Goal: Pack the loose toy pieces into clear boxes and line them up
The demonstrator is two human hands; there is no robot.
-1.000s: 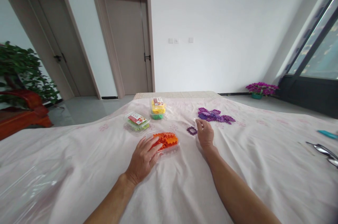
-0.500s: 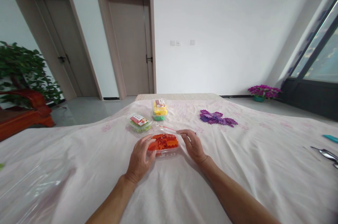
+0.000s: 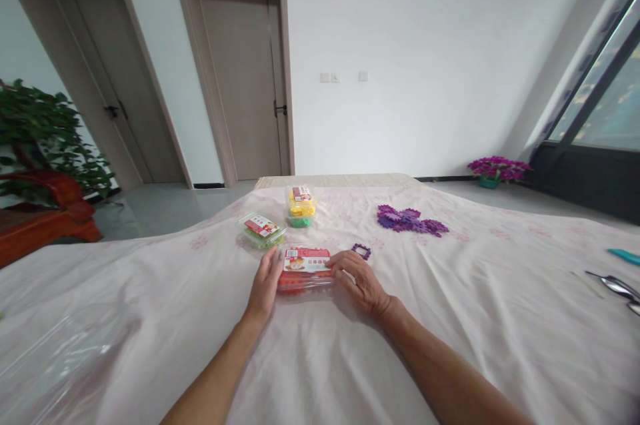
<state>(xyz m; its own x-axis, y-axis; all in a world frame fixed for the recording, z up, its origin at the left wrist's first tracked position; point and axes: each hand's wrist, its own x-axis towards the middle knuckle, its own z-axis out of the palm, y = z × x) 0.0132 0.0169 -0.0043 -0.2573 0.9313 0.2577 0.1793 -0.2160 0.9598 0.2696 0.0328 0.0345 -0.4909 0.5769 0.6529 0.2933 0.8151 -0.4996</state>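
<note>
A clear plastic container [image 3: 306, 283] of red-orange pieces sits in front of me, its lid down with a red-and-white label on top. My left hand [image 3: 265, 283] grips the container's left side, fingers along the edge. At the right end, my right hand [image 3: 359, 281] has curled fingers on the lid's edge. Just beyond that hand lies a small dark purple square frame [image 3: 361, 251]. Behind the container are a labelled box of green pieces [image 3: 261, 230] and a labelled box [image 3: 301, 208] with yellow over green pieces.
Purple toothed pieces [image 3: 411, 221] lie in a heap at the back right of the cloth-covered table [image 3: 450, 345]. Scissors [image 3: 619, 287] and a teal object [image 3: 624, 256] are at the far right. Clear plastic wrapping [image 3: 60, 358] spreads at the left.
The container's raised lid has come down over the red-orange pieces. My left hand has shifted to the side, and my right hand has come down onto the lid's right edge.
</note>
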